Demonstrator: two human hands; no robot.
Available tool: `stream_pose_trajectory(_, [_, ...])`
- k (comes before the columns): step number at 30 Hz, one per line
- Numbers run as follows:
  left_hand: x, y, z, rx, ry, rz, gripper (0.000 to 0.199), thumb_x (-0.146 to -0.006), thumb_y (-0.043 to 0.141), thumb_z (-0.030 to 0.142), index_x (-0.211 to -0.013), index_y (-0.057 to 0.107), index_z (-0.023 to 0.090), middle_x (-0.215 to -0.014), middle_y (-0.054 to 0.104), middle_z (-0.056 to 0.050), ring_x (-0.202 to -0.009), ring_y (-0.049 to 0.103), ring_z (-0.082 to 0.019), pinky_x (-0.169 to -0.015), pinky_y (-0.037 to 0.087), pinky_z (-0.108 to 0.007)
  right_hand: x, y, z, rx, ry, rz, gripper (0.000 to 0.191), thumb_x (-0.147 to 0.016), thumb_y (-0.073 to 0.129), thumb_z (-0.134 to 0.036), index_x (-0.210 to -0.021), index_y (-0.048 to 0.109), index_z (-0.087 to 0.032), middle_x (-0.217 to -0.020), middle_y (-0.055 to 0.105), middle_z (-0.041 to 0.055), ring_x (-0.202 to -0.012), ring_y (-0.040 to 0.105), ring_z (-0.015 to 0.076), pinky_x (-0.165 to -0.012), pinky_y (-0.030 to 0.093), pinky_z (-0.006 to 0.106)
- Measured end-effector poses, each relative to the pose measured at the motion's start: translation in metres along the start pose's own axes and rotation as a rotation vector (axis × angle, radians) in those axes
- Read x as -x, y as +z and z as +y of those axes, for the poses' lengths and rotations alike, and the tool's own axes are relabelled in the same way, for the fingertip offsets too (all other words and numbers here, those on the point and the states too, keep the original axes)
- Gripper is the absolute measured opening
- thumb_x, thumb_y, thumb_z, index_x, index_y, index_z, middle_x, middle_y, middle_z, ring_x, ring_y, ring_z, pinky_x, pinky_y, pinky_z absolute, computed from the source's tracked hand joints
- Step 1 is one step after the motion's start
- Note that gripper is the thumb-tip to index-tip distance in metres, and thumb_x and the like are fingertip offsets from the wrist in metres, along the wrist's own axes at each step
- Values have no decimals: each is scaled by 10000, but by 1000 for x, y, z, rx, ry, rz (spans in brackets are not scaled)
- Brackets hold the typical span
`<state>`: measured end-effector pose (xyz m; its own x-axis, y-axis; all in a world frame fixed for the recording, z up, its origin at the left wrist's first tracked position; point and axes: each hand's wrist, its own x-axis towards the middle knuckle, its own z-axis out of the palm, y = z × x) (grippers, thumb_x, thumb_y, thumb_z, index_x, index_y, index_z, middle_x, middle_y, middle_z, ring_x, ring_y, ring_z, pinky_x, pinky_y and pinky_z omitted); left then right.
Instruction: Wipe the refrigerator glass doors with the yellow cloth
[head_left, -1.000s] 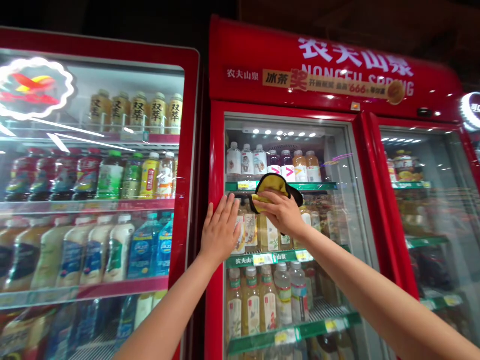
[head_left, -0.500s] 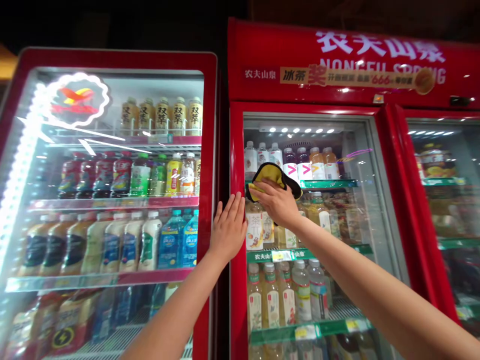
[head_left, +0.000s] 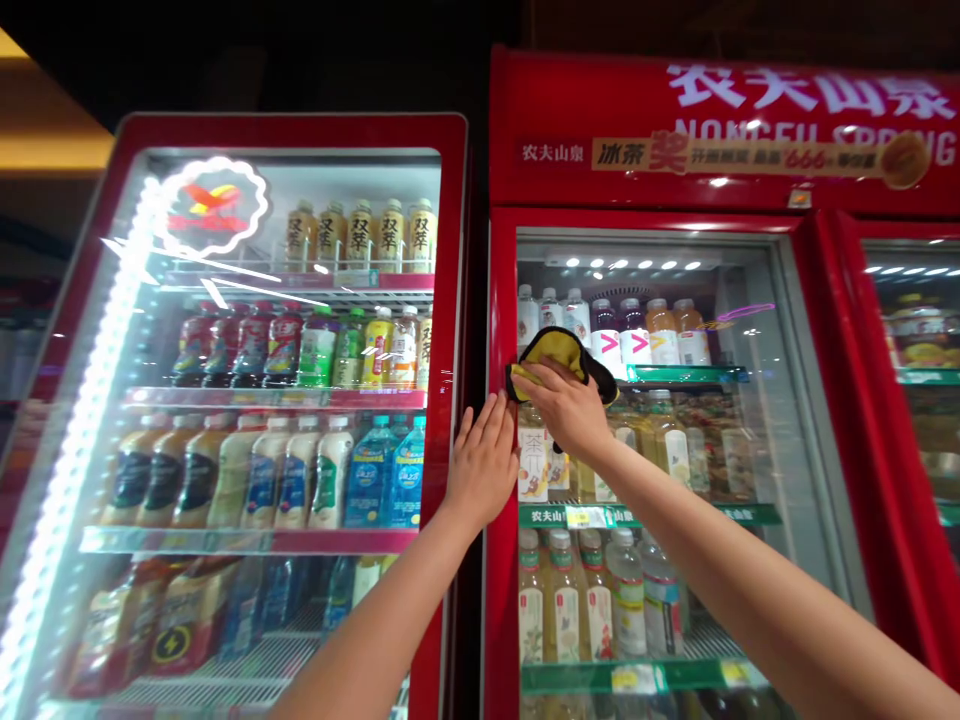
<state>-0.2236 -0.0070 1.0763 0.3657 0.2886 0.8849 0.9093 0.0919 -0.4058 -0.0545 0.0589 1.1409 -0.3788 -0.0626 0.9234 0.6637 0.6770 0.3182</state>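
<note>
A tall, glossy red drinks cooler [head_left: 570, 100] is fronted by a clear glass door [head_left: 735, 440]. Its red frame [head_left: 504, 300] is met by the open, flattened left hand [head_left: 484, 465], apparently braced there for balance. By the right hand [head_left: 568, 405], a soft yellow, black-edged cloth [head_left: 551, 345] is gripped against the upper glass, seemingly spread for fuller contact.

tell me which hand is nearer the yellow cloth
Right. The right hand lies on the yellow cloth; the left hand is lower and to its left, by the red door frame.
</note>
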Motion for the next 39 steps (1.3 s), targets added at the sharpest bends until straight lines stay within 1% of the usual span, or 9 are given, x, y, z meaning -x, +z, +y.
stream_pose_trajectory(8, [-7,0,0,8,5,2,605,-986,429,234,-1565,360,73,-1660,337,-146,-1577,229,-238,-1303,204,-500,-69,-8,17,-62,181,86,463,-1006,449,-233,-1429,598,-347,-1552,532,19,-1430,472,303,-1142,414,555])
stream_pose_trajectory(12, [-22,-5,3,71,-9,51,635,-962,426,180,-1572,317,43,-1670,304,-180,-1584,194,-257,-1295,227,-508,-76,-6,28,-245,173,58,484,-1007,480,-343,-1484,548,-299,-1598,476,49,-1507,374,313,-1206,353,569])
stream_pose_trajectory(16, [-58,-10,14,171,28,126,699,-940,411,154,-1603,215,48,-1695,235,-188,-1595,130,-250,-1294,246,-489,-72,-10,42,-707,249,8,629,-1052,271,-558,-1589,386,-252,-1655,376,56,-1568,249,242,-1274,245,517])
stream_pose_trajectory(21, [-117,-5,39,272,-6,138,666,-996,378,228,-1606,189,39,-1684,243,-230,-1599,89,-281,-1287,255,-499,-70,-23,61,-1087,284,20,817,-991,-74,-664,-1648,192,-257,-1675,323,68,-1537,315,187,-1217,380,465])
stream_pose_trajectory(23, [-136,1,51,287,-97,165,677,-1008,411,298,-1607,203,61,-1685,221,-250,-1595,77,-338,-1267,261,-563,-63,-28,72,-1000,259,98,758,-1028,-24,-603,-1625,284,-251,-1651,377,65,-1515,368,195,-1195,413,461])
stream_pose_trajectory(26, [-156,8,65,250,-182,200,735,-976,538,409,-1599,274,123,-1699,162,-252,-1579,54,-436,-1238,214,-668,-45,-35,91,-646,214,197,534,-1053,306,-461,-1491,541,-266,-1555,525,61,-1472,451,246,-1203,396,512])
stream_pose_trajectory(30, [-169,10,68,136,-188,186,709,-942,620,448,-1574,377,240,-1715,155,-198,-1570,65,-480,-1208,129,-754,-18,-37,113,-233,119,104,503,-972,443,-209,-1430,603,-338,-1536,541,17,-1501,393,321,-1189,337,671])
stream_pose_trajectory(34, [-181,1,50,41,-100,129,617,-913,656,514,-1494,498,377,-1714,215,-122,-1569,88,-481,-1170,43,-811,-2,-32,129,-192,51,120,554,-966,405,-142,-1448,578,-352,-1518,558,18,-1502,389,300,-1168,368,674])
stream_pose_trajectory(39, [-169,-8,36,-36,-136,73,551,-920,656,482,-1443,568,333,-1667,330,-150,-1566,158,-449,-1183,136,-779,20,-34,146,-134,42,185,442,-972,468,-206,-1339,681,-330,-1451,625,45,-1479,428,316,-1160,374,693])
